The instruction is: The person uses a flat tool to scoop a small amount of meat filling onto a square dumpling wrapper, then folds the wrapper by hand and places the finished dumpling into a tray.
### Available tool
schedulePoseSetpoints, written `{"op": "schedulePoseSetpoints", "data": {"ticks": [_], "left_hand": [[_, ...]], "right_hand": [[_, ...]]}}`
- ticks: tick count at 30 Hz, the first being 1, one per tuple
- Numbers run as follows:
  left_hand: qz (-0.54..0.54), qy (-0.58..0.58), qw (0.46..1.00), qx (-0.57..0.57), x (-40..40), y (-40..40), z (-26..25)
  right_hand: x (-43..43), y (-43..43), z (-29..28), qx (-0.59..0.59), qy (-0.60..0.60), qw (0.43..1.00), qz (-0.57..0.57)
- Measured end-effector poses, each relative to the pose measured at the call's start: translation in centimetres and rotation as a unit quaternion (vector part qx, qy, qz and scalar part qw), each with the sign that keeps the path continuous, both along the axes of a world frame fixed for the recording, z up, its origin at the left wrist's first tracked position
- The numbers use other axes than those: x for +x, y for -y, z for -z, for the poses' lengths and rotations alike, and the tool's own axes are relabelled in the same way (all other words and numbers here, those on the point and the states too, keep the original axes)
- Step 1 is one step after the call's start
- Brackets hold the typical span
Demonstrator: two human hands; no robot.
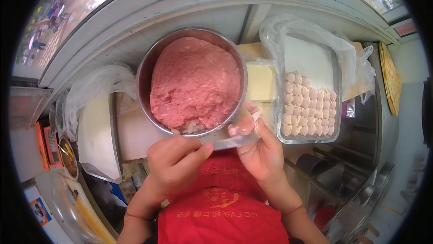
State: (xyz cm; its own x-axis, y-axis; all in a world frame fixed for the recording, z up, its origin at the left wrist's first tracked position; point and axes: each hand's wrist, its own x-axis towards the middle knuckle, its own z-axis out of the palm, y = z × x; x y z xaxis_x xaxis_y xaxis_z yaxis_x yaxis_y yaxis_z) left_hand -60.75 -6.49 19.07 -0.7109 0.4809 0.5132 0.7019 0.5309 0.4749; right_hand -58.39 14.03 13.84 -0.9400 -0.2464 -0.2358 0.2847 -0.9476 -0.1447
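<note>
A large steel bowl (141, 75) of raw minced meat (196, 78) stands in front of me, with a whitish patch at the meat's near edge. My left hand (176, 163) is closed around the end of a flat, pale strip-like tool (230, 142), just below the bowl's rim. The tool's other end reaches my right hand (262, 146), whose raised fingers hold a thin dough wrapper (256, 119); pinkish filling shows beside it. Right of that hand, rows of small filled dumplings (309, 112) sit in a metal tray lined with a white sheet.
Stacked dough wrappers (259, 81) lie between bowl and tray. Plastic film (270, 34) drapes the dumpling tray. Another metal tray (116, 142) with a white sheet stands at left, under plastic. A window frame rises beyond the bowl; a flatbread (389, 78) is at far right.
</note>
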Motion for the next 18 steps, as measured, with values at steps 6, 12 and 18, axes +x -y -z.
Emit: {"op": "schedulePoseSetpoints", "data": {"ticks": [6,12,18], "left_hand": [[-0.035,-0.015,0.999,-0.020,0.0,-1.3,0.6],[-0.059,0.016,0.998,-0.010,0.5,-1.6,0.7],[-0.071,0.082,0.994,0.021,0.6,-0.5,0.1]], "right_hand": [[-0.5,1.3,-2.3,0.048,0.056,0.995,0.072],[-0.7,-1.0,0.5,0.084,0.000,0.991,0.104],[-5.1,-8.3,0.0,0.401,-0.017,0.867,0.294]]}}
